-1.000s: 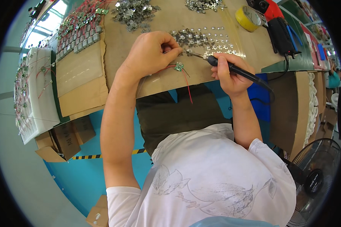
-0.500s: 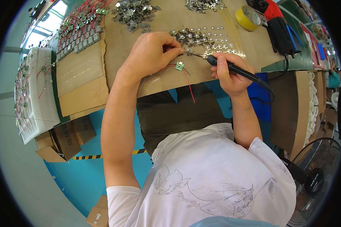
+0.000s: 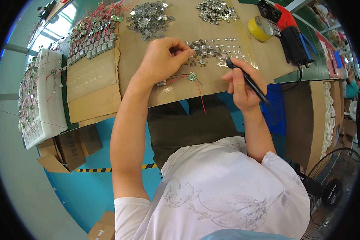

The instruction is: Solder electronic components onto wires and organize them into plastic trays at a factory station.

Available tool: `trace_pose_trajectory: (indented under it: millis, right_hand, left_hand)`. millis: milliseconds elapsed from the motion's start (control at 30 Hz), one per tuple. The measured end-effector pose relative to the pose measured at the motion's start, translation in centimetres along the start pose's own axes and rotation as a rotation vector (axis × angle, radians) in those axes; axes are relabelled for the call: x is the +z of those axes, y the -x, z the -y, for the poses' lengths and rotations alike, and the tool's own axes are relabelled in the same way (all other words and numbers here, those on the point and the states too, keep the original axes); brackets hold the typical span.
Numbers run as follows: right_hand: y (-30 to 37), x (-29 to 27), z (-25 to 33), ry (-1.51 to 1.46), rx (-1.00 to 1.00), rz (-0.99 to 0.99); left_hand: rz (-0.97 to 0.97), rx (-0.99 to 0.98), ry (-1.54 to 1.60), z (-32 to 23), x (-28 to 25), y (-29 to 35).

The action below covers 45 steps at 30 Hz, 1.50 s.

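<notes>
My left hand [image 3: 164,60] is above the brown work surface, thumb and forefinger pinched together; what they hold is too small to make out. My right hand [image 3: 247,86] grips a soldering iron [image 3: 250,83] by its black handle. Its tip, hard to see, is towards the rows of small shiny metal pieces [image 3: 233,46]. Some darker loose pieces [image 3: 206,48] lie by my left fingertips. Just below that hand lies a small green circuit board [image 3: 192,76] with red and black wires, next to a small silver motor [image 3: 161,83].
Piles of metal tabs [image 3: 150,20] and clips [image 3: 217,11] lie farther back. Wired motors [image 3: 93,48] stand in rows on cardboard at left, beside a white foam tray [image 3: 48,100]. Yellow tape [image 3: 261,29] and a black box-shaped holder [image 3: 294,46] sit at right. A fan [image 3: 332,190] stands lower right.
The soldering iron has pulled back to the right, away from my left fingertips, and its handle has tilted more steeply. My left hand stays pinched in much the same place. The view has shifted slightly.
</notes>
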State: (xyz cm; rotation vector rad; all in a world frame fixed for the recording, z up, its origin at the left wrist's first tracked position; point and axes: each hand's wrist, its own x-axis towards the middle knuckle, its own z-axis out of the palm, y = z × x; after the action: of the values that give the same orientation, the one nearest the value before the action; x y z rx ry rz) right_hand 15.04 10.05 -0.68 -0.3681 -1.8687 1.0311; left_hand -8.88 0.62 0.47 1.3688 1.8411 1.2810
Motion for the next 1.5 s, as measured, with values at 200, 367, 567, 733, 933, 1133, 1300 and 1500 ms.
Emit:
trace_pose_trajectory:
  millis: [200,367,567,733,933,1133,1300,1500]
  right_hand:
    - [-1.1,1.5,0.6,0.333,-0.315,0.144]
    - [-0.7,2.0,1.4,0.313,-0.295,0.281]
    - [-0.6,2.4,0.7,0.346,-0.306,0.251]
    - [-1.4,3.0,1.4,0.290,-0.234,0.185]
    - [-1.0,3.6,0.2,0.253,-0.148,0.118]
    - [-1.1,4.1,-0.5,0.194,-0.089,0.064]
    - [-0.8,4.4,0.8,0.190,0.012,0.102]
    - [0.1,4.8,1.4,0.242,-0.142,0.199]
  left_hand:
    - [-0.150,-0.165,0.278,-1.2,-0.8,-0.4]
    - [-0.045,-0.206,0.549,-0.7,-1.7,-0.4]
    - [0.183,-0.189,0.456,-0.8,-2.3,-0.2]
    - [0.219,0.091,0.204,-0.5,-1.6,0.4]
    - [0.291,0.082,0.106,-1.5,-1.5,0.4]
    - [0.291,0.051,0.093,-0.7,-0.9,0.2]
    - [0.185,-0.161,0.104,-2.1,-1.7,0.4]
    - [0.090,-0.068,0.040,-0.4,-0.7,0.2]
